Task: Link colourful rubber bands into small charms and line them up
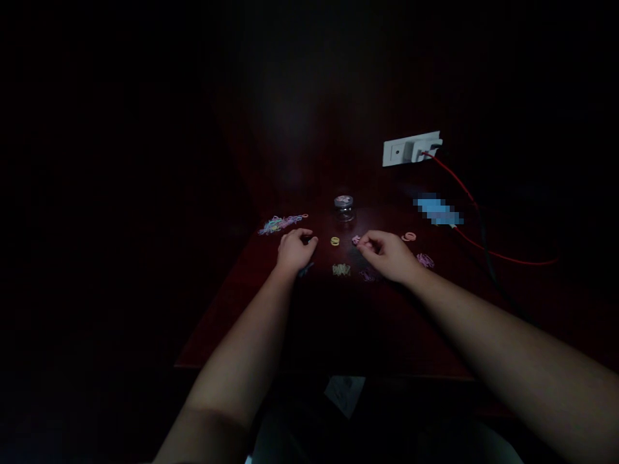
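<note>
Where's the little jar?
In the head view, the jar stands just right of the middle, beyond the yellow rings on the table.

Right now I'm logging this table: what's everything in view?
loop pile: one, multicoloured, left
loop clusters: about seven, yellow, pink, orange, purple, greenish, bluish, around hands
jar: one, clear, table's back
table: one, dark red, beneath
wall socket: one, white, back
plug: at least one, white, in socket
cables: two, red, black, right
blurred object: one, blue, right
paper: one, pale, below table
left hand: one, bare, near pile
right hand: one, bare, right
forearms: two, bare, foreground
</note>
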A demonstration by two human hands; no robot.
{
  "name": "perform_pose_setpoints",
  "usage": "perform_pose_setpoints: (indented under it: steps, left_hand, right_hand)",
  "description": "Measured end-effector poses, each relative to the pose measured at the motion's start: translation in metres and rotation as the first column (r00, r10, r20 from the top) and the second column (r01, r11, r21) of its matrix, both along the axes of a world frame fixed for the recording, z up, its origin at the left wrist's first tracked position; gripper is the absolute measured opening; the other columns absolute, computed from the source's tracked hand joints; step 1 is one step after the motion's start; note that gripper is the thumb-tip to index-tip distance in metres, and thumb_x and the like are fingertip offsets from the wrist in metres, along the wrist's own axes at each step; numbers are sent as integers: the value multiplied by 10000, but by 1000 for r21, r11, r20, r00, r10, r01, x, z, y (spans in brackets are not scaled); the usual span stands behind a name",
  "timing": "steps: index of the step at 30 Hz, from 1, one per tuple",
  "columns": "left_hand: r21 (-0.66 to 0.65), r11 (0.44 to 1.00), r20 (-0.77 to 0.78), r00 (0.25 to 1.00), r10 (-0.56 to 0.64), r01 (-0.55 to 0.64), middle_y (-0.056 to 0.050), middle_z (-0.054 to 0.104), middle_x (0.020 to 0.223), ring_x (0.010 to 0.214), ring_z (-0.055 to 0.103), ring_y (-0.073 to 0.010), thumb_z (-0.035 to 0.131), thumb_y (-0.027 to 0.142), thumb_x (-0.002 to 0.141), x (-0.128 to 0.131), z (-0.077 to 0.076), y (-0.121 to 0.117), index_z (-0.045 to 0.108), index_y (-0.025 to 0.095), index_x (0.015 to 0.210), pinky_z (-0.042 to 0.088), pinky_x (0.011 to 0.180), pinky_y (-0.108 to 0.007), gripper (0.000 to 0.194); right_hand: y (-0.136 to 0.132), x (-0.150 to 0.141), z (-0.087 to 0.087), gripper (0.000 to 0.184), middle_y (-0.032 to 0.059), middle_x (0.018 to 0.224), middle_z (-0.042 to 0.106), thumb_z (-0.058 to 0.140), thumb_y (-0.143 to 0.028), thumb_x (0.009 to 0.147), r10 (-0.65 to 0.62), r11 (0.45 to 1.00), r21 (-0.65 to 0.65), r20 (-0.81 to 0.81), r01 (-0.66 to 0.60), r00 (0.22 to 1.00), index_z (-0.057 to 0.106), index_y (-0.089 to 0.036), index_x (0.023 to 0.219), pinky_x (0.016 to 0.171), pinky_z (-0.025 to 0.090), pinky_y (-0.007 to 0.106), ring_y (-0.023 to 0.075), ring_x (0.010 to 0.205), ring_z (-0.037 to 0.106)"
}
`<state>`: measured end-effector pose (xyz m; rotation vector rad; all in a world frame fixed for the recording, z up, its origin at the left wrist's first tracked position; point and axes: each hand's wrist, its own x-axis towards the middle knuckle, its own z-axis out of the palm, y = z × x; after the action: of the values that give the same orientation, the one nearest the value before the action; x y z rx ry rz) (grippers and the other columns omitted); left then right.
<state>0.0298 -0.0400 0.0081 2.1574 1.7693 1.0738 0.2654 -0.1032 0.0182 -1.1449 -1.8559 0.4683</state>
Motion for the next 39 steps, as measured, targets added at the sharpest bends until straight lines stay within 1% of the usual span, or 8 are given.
perform_pose_setpoints:
  steps: [3, 6, 13, 21, 27, 31, 35, 39]
  left_hand:
    - [-130, 953, -119, 958, 260, -274, -91, 499, 1394, 1315, 380, -360, 599, 543, 751, -15, -7, 13, 619, 226, 1189, 356, 1045, -527, 540]
    - [-256, 900, -219, 928, 300, -352, -62, 311, 1526, 1412, 197, -381, 549, 623, 744, -23, -15, 25, 522, 253, 1327, 263, 1096, -573, 692]
    - [-276, 895, -282, 920, 272, -349, -21, 339, 1514, 1412, 214, -354, 361, 736, 768, -21, -20, 31, 484, 277, 1365, 220, 1122, -543, 764]
    - [-211, 910, -256, 919, 299, -355, -67, 482, 1419, 1311, 382, -354, 467, 683, 749, -22, -17, 27, 543, 233, 1316, 313, 1072, -505, 728]
    - [-173, 912, -186, 922, 341, -372, -66, 591, 1278, 1198, 486, -343, 515, 649, 736, -21, -16, 26, 658, 297, 1127, 382, 1002, -508, 545]
    - [-164, 893, -174, 903, 392, -419, -87, 523, 1351, 1256, 440, -329, 536, 632, 730, -21, -18, 29, 637, 282, 1156, 376, 1023, -482, 559]
    - [-216, 898, -240, 912, 332, -384, -73, 415, 1465, 1364, 316, -329, 497, 652, 752, -21, -18, 30, 573, 241, 1273, 274, 1113, -471, 668]
    - [-215, 908, -238, 921, 308, -359, -64, 482, 1419, 1329, 380, -332, 498, 629, 760, -20, -16, 28, 574, 233, 1276, 287, 1105, -482, 655]
  right_hand:
    - [0, 1, -1, 161, -10, 619, 503, 523, -291, 802, -11, 1000, 0, -10, 11, 1000, 577, -161, 726, 533, 342, 234, 107, 556, 443]
    - [-2, 0, 1, 159, -11, 618, 501, 521, -292, 802, -3, 1000, -2, -27, 3, 1000, 571, -163, 724, 529, 342, 232, 106, 554, 444]
    - [-8, -4, 7, 171, -2, 629, 516, 514, -297, 800, -12, 1000, -22, -21, 11, 1000, 572, -159, 717, 520, 338, 231, 107, 547, 443]
    - [-10, -5, 7, 172, -14, 598, 488, 503, -295, 804, 2, 1000, -27, -21, -3, 1000, 550, -165, 701, 517, 329, 226, 109, 546, 435]
    - [-5, -1, 5, 173, 15, 658, 544, 491, -293, 815, -52, 998, 38, -28, 53, 998, 560, -165, 721, 560, 368, 240, 129, 599, 484]
    - [-4, 0, 5, 177, 10, 637, 527, 496, -299, 815, -66, 996, 48, -51, 69, 996, 556, -166, 715, 565, 375, 247, 130, 588, 476]
    - [-6, 0, 7, 175, 5, 634, 519, 493, -298, 817, -56, 997, 44, -41, 57, 998, 555, -167, 718, 553, 366, 243, 125, 577, 464]
    - [-7, -1, 7, 179, 10, 647, 526, 491, -301, 819, -38, 998, 39, -54, 40, 998, 549, -169, 714, 548, 366, 240, 126, 587, 466]
